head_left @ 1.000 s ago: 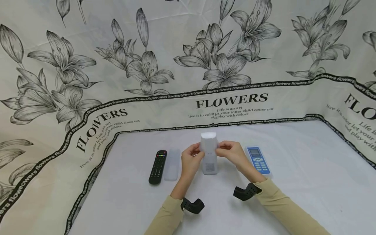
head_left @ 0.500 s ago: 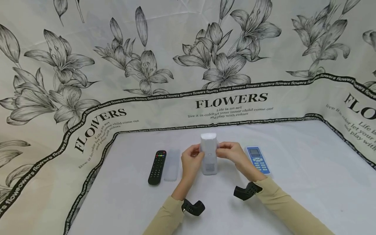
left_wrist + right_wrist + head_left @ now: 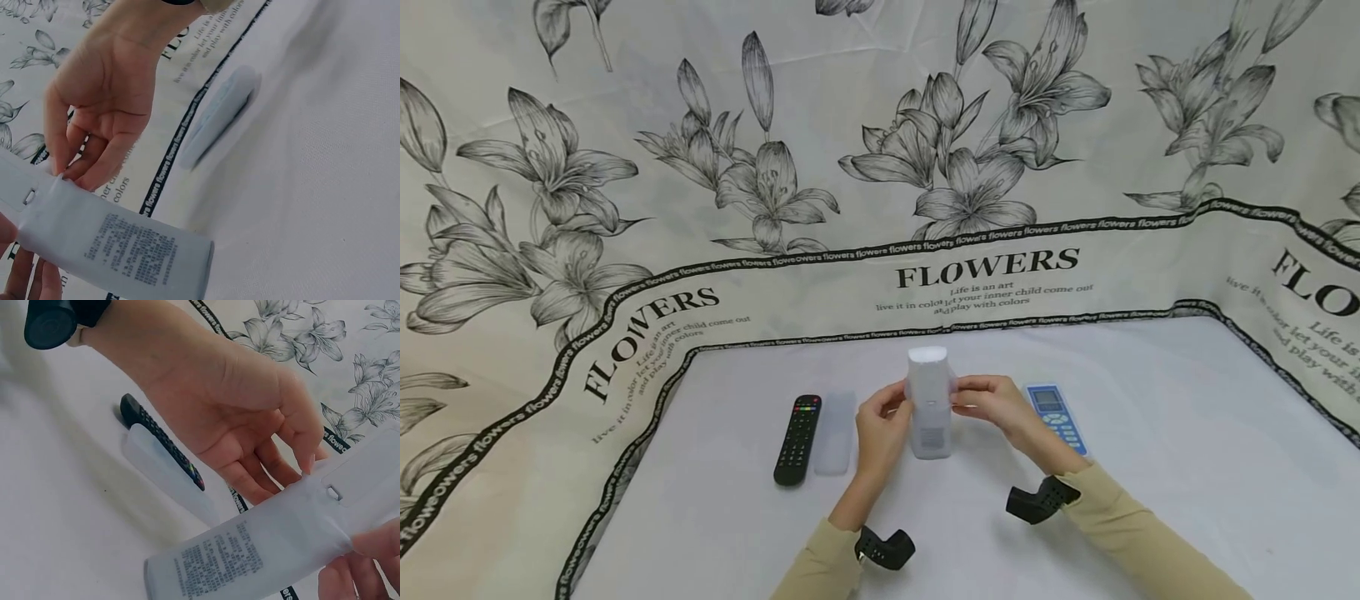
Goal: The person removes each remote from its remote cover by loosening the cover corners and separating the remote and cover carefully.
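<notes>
In front of you hangs a pale fabric backdrop [image 3: 831, 96] printed with grey line-drawn lilies [image 3: 976, 187] and turning along both sides. Below them you see black bands [image 3: 872, 252] framing the word "FLOWERS" [image 3: 988, 268], above a white counter [image 3: 1157, 408] under soft light.

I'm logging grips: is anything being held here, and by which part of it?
The white remote, seemingly in a translucent sleeve, is held by its long sides near mid-length: left hand on one, right hand on the other.
</notes>
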Motion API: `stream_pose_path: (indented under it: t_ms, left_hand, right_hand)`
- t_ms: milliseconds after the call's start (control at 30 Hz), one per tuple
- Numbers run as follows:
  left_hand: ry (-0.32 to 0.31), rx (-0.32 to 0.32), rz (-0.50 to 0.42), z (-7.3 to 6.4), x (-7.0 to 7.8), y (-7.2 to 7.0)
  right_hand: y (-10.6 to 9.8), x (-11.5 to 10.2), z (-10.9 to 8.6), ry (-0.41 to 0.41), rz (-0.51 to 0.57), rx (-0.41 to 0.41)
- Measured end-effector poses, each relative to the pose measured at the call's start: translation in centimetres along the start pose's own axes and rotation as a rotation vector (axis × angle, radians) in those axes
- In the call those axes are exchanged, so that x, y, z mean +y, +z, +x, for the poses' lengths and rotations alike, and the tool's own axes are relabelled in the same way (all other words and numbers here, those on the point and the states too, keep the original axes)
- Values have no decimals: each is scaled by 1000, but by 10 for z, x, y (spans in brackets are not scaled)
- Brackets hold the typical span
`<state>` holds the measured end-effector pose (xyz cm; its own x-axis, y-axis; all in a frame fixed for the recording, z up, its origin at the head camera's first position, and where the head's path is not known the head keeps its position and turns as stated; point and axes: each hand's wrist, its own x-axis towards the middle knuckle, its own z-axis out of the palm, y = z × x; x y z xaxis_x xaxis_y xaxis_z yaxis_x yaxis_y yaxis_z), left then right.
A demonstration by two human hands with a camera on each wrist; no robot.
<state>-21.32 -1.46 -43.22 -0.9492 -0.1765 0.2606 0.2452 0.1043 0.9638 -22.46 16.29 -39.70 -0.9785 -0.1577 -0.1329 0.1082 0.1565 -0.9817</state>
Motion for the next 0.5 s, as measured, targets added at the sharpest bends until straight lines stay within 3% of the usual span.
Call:
stream_pose_path:
  t_ms: [233,500]
  left_hand:
    - [12,-5,-24,-1,2,-2]
    - [51,43,-36,-8,35,-3]
  right_hand:
    - [-2,0,-3,-89,-65,-16]
    - [3,0,-2,-126,-99,28]
